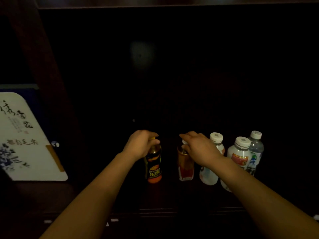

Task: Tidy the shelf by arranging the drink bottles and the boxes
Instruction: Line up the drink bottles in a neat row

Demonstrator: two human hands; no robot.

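Observation:
On a dark shelf [164, 195] several drink bottles stand upright in a row. My left hand [140, 145] is closed around the neck of a yellow-capped Hi-Tiger bottle [154, 168] with an orange base. My right hand [198, 148] covers the top of a brown tea bottle [185, 168] with a red and white label, its fingers around the white cap. To the right stand two white milky bottles [209, 173] [239, 156] and a clear water bottle [256, 150]. A white box [25, 140] with calligraphy and blue flowers leans in the compartment at the left.
A dark wooden upright [57, 100] separates the box's compartment from the bottles. The shelf's back and upper part are in deep shadow. The shelf's front edge [164, 211] runs below my forearms. Bare shelf lies left of the Hi-Tiger bottle.

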